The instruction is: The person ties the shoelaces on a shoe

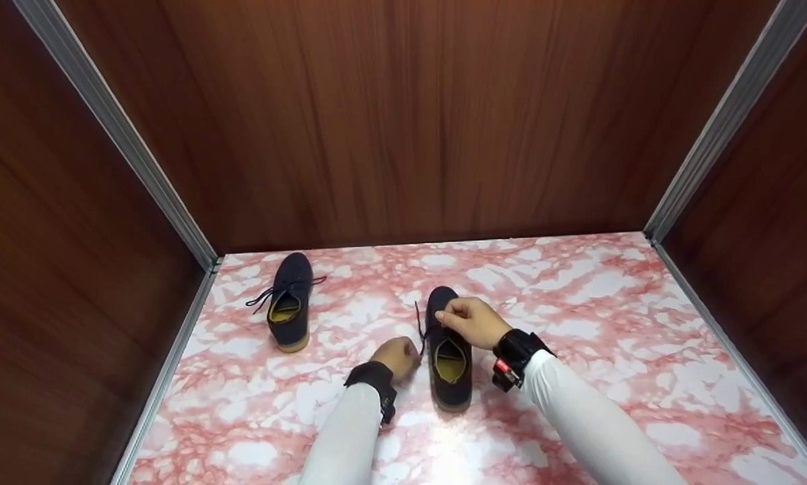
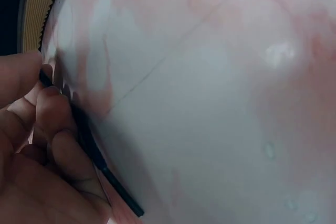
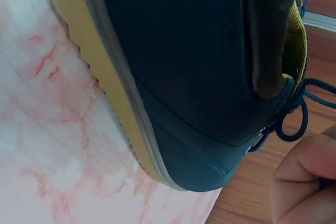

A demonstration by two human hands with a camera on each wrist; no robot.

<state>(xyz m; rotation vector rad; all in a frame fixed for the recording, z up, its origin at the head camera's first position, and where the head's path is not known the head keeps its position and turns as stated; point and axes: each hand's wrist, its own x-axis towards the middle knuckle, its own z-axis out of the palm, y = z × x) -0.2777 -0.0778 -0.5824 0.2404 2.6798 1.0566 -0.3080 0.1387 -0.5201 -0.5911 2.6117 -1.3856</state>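
Wood-grain walls close in a pink marbled floor (image 1: 578,323), with metal strips running down the corners. Near the middle of the head view stands a dark shoe (image 1: 449,350) with a tan sole and yellow lining, toe pointing to the back wall. The right hand (image 1: 469,322) rests over its front, fingers curled and pinching at the lacing; the right wrist view shows a fingertip (image 3: 307,182) at lower right just beside a lace loop. The left hand (image 1: 397,357) lies on the floor just left of the shoe, its fingers (image 2: 52,124) curled round one dark lace (image 1: 420,330) that runs up from it along the shoe's side; in the left wrist view the lace end sticks out below the fingers. A second shoe (image 1: 290,303), laces loose, sits well apart in the left of the frame, near the wall.
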